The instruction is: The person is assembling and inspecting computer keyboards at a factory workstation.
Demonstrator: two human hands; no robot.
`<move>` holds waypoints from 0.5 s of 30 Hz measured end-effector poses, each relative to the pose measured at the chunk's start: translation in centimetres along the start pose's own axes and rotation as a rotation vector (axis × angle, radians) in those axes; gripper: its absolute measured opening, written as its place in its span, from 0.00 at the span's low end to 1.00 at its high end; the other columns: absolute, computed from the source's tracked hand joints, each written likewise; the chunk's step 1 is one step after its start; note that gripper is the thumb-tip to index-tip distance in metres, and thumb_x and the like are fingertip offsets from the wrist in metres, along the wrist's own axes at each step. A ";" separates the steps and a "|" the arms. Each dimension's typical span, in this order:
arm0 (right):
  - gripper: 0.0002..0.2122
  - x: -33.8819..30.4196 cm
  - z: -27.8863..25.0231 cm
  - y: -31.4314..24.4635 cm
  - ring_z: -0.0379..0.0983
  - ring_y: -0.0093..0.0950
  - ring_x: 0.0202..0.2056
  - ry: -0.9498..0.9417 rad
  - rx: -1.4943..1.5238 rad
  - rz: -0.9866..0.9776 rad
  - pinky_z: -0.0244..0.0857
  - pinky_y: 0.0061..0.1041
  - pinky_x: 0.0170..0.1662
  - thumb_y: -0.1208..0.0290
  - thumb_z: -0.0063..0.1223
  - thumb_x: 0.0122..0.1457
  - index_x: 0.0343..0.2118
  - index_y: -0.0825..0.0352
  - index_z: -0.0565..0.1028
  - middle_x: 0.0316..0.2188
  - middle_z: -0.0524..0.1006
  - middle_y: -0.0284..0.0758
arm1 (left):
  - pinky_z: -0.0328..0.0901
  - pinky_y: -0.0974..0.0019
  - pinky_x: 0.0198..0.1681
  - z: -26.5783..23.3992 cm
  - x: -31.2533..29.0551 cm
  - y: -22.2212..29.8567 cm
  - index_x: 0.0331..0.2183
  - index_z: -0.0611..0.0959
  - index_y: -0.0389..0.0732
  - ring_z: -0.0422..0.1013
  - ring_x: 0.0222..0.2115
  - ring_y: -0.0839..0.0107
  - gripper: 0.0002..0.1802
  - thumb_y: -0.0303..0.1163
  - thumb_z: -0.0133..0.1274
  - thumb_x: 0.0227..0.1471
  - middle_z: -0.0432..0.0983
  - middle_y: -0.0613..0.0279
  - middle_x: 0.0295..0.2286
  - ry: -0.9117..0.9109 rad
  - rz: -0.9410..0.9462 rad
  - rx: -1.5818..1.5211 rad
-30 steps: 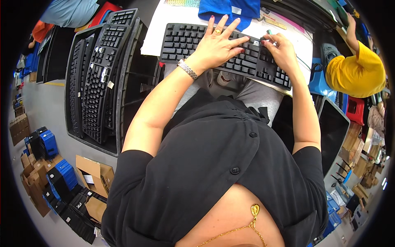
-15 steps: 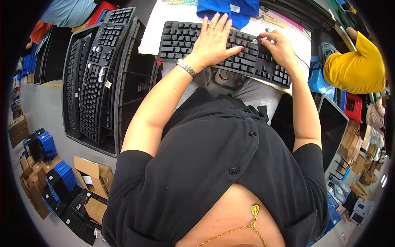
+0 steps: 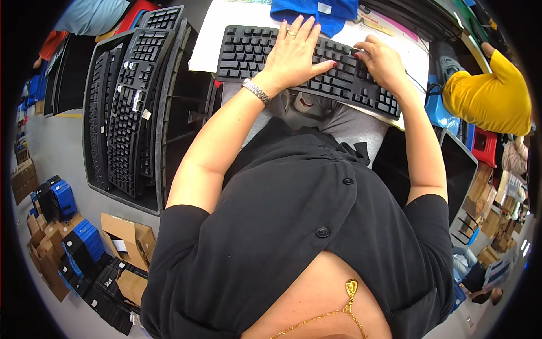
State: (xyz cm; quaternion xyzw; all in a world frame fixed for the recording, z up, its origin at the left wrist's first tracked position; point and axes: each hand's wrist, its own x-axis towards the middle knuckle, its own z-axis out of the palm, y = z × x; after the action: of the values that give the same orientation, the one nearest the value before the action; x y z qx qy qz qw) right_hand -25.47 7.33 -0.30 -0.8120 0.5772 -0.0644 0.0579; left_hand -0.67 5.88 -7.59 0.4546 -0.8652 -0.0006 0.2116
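A black full-size keyboard (image 3: 243, 56) lies across the white work table (image 3: 204, 48), tilted down toward the right. My left hand (image 3: 289, 59) rests flat over the middle of its keys, fingers spread and thumb stretched right. At the keyboard's upper right, my right hand (image 3: 385, 65) has thumb and forefinger brought together in a pinch at the keys. A small dark piece shows at those fingertips, too little of it to name. Just beyond my left fingertips lies a blue cloth (image 3: 339, 14).
At my left stands a black crate (image 3: 161, 130) of upright keyboards (image 3: 138, 73). A person in a yellow shirt (image 3: 485, 99) is close by on the right, near a red stool (image 3: 485, 147). Cardboard boxes (image 3: 130, 237) stand on the floor at lower left.
The light spot by my right fingertips no longer shows; a dark piece is seen there now. My left hand stays spread on the keys. The keyboard has barely shifted.
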 end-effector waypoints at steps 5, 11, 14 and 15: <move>0.11 -0.2 1.3 -1.4 0.78 0.35 0.34 0.010 -0.145 0.029 0.72 0.32 0.41 0.71 0.54 0.64 0.46 0.66 0.83 0.37 0.77 0.33 | 0.37 0.43 0.73 0.5 0.1 -0.4 0.64 0.68 0.32 0.49 0.70 0.49 0.51 0.69 0.46 0.59 0.59 0.43 0.66 0.046 0.020 -0.030; 0.13 -0.4 1.3 1.6 0.78 0.37 0.31 0.084 0.185 0.038 0.73 0.34 0.38 0.70 0.51 0.65 0.49 0.61 0.83 0.35 0.77 0.34 | 0.38 0.43 0.73 0.7 0.0 -0.3 0.64 0.70 0.32 0.51 0.70 0.48 0.51 0.68 0.47 0.58 0.61 0.44 0.66 0.072 0.028 -0.078; 0.14 -1.4 0.1 1.6 0.78 0.37 0.31 0.104 0.153 0.087 0.73 0.34 0.37 0.70 0.50 0.65 0.50 0.58 0.83 0.36 0.77 0.34 | 0.39 0.43 0.73 0.7 0.0 -0.2 0.64 0.69 0.33 0.51 0.70 0.49 0.51 0.69 0.47 0.58 0.61 0.44 0.66 0.074 0.025 -0.088; 0.14 -1.8 -0.4 1.3 0.79 0.37 0.31 0.113 0.140 0.113 0.73 0.35 0.36 0.70 0.50 0.65 0.50 0.57 0.83 0.36 0.77 0.34 | 0.39 0.44 0.73 0.7 -0.1 -0.3 0.64 0.69 0.33 0.51 0.70 0.49 0.51 0.69 0.47 0.58 0.61 0.44 0.65 0.072 0.023 -0.092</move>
State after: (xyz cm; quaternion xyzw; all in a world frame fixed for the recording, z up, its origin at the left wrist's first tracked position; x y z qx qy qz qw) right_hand -27.34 8.63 -0.22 -0.7671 0.6186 -0.1471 0.0854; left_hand -0.64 5.63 -8.36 0.4339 -0.8613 -0.0217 0.2636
